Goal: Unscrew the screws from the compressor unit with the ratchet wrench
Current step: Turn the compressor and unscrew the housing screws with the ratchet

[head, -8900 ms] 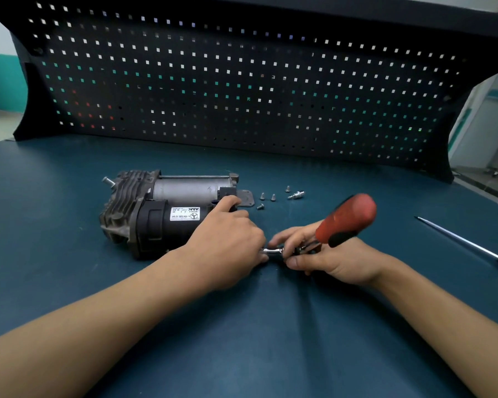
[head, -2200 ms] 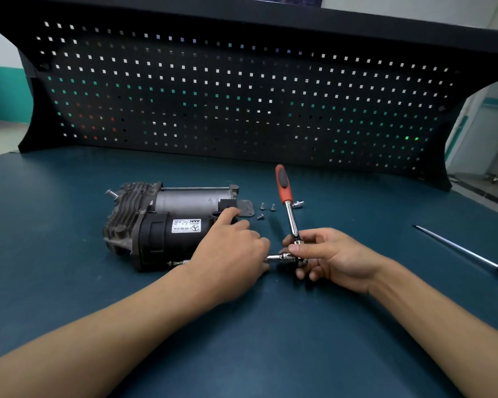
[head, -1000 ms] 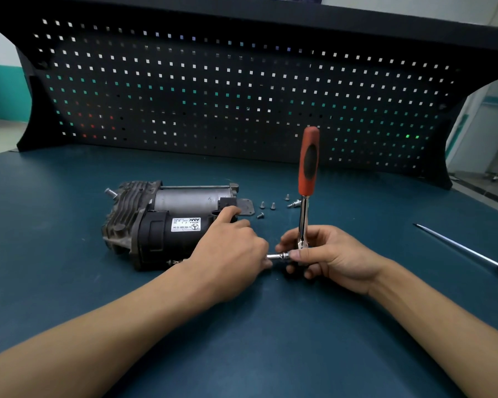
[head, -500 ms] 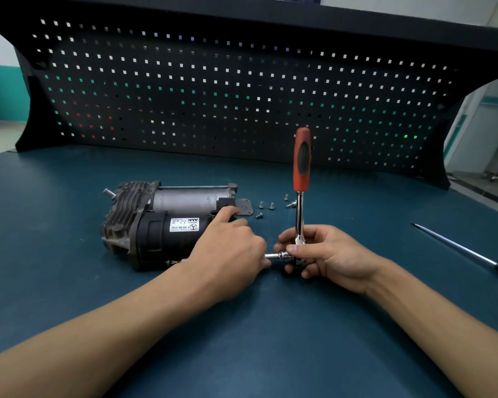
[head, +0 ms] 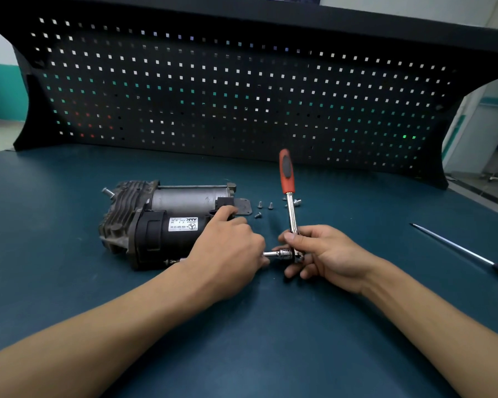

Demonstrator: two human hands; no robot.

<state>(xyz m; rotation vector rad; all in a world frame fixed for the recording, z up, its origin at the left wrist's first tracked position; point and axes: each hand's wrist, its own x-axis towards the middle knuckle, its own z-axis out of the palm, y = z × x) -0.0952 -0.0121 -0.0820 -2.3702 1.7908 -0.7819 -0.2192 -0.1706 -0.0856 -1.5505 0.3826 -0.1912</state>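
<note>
The compressor unit (head: 161,222), grey finned metal with a black motor housing and a white label, lies on its side on the blue bench. My left hand (head: 227,251) rests over its right end and grips it, hiding the screw there. The ratchet wrench (head: 290,208) has a chrome shaft and a red handle that points up and away from me. Its head with the socket extension (head: 279,254) points left toward the compressor's end. My right hand (head: 322,254) holds the wrench low on the shaft, at the head.
Several loose screws (head: 263,208) lie behind my hands, right of the compressor's bracket. A long screwdriver (head: 460,251) with a yellow handle lies at the right. A black pegboard (head: 242,96) stands along the bench's back edge.
The wrench handle has swung: low toward me at first, then upright, and now it tilts away toward the pegboard. My left hand has stayed on the compressor.
</note>
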